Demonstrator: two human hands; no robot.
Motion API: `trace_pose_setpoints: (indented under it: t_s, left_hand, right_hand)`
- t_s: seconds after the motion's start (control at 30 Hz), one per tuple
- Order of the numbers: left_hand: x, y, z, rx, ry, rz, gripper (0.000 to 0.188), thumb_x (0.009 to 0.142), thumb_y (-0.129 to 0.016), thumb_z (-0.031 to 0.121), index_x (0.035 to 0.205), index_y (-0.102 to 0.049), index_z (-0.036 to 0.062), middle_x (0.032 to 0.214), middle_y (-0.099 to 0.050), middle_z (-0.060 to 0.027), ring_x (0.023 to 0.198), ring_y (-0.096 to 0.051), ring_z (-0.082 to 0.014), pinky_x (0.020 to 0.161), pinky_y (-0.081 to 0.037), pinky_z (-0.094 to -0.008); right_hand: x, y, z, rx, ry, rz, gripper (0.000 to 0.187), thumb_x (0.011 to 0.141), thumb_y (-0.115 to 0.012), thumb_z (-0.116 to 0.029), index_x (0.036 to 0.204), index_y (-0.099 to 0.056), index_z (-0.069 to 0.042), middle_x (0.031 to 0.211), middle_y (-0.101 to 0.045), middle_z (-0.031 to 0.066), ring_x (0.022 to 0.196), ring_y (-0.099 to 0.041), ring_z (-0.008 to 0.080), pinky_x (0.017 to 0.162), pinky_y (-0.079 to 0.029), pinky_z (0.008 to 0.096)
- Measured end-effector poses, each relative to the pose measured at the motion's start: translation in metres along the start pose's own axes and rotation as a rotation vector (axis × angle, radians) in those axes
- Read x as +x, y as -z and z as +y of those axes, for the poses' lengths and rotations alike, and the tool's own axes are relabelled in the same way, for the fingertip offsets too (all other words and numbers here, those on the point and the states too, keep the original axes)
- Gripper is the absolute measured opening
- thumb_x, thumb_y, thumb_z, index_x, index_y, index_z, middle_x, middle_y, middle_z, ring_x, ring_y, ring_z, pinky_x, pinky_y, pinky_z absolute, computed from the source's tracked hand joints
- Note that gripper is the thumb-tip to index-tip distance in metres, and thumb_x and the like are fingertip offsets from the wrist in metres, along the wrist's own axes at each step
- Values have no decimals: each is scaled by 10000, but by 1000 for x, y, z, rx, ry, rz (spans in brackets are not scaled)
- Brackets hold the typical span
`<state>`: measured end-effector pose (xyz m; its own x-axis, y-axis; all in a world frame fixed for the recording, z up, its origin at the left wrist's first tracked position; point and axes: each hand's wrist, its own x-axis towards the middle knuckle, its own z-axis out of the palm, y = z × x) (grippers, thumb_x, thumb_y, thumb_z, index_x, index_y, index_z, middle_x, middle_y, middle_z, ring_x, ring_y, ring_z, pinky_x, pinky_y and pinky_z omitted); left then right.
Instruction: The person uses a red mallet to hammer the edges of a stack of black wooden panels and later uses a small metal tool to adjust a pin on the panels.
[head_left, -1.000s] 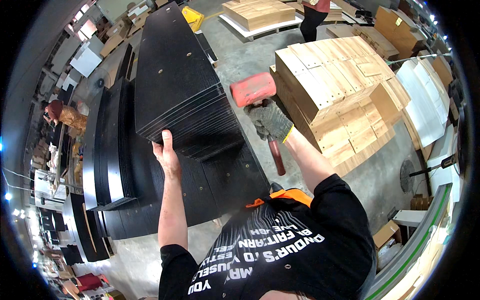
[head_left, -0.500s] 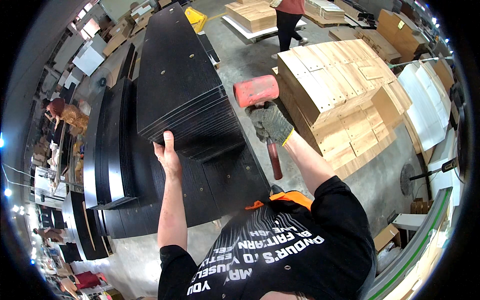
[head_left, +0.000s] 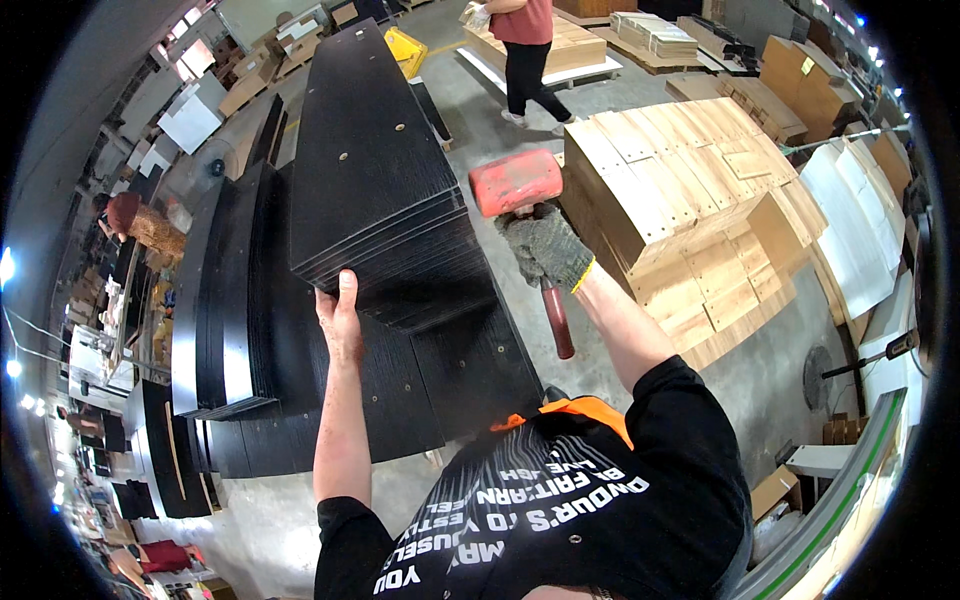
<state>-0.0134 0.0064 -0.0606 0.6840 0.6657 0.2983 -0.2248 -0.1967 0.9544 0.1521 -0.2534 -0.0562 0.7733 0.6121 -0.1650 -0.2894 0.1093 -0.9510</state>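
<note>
My bare left hand (head_left: 341,325) grips the near lower left corner of a tall stack of black boards (head_left: 385,160), its thumb up on the layered end face. The fingers curl toward the stack's left side and are partly hidden. My right hand (head_left: 548,245), in a grey knit glove with a yellow cuff, is closed round the handle of a mallet (head_left: 518,184). Its red, worn head is up beside the stack's right side, apart from it, and the dark red handle end points down. The stack rests on a layer of wider black boards (head_left: 370,385).
On the right stands a big pile of light wood boards (head_left: 690,180), with white sheets (head_left: 855,220) beyond. More black boards (head_left: 225,290) stand at the left. A co-worker in dark trousers (head_left: 530,80) is at the far side, near a yellow object (head_left: 406,50).
The view has shifted slightly, so the stacks sit a little lower in it. The far co-worker has stepped left. Both hands keep their holds, and the mallet has barely moved.
</note>
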Motion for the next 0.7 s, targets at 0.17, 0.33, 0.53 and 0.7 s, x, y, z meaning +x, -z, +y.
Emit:
trace_pose_setpoints:
  t_s: [0.17, 0.33, 0.53, 0.7]
  left_hand:
    - [13, -3, 34, -38, -89, -22, 698, 870, -612, 417, 1364, -343, 3, 1246, -479, -122, 1172, -437, -211, 1029, -303, -336]
    - [16, -7, 42, 105, -22, 81, 806, 814, -591, 584, 1304, -400, -27, 1171, -524, -113, 1088, -478, -205, 981, -344, -333]
    - [15, -16, 45, 21, -57, 134, 471, 854, -621, 465, 1007, -517, 31, 936, -564, -46, 888, -527, -141, 837, -432, -309]
    - [12, -21, 54, 30, -78, 132, 510, 855, -616, 469, 1063, -514, 14, 991, -561, -64, 934, -522, -154, 870, -421, -323]
  right_hand:
    - [30, 26, 29, -189, 329, -56, 120, 815, -601, -193, 850, -514, -118, 597, -475, -6, 474, -476, 110, 430, -387, 283]
    - [-5, 9, -12, -233, 39, -182, 144, 824, -576, -222, 857, -515, -96, 711, -531, -6, 636, -550, 95, 558, -444, 295]
    - [3, 5, -3, -305, 161, 27, 168, 814, -582, -229, 854, -527, -76, 589, -512, 7, 476, -516, 120, 446, -418, 314]
    - [-3, 5, -11, -347, 109, 20, 203, 819, -589, -258, 872, -533, -70, 585, -509, 4, 473, -507, 111, 440, -410, 290]
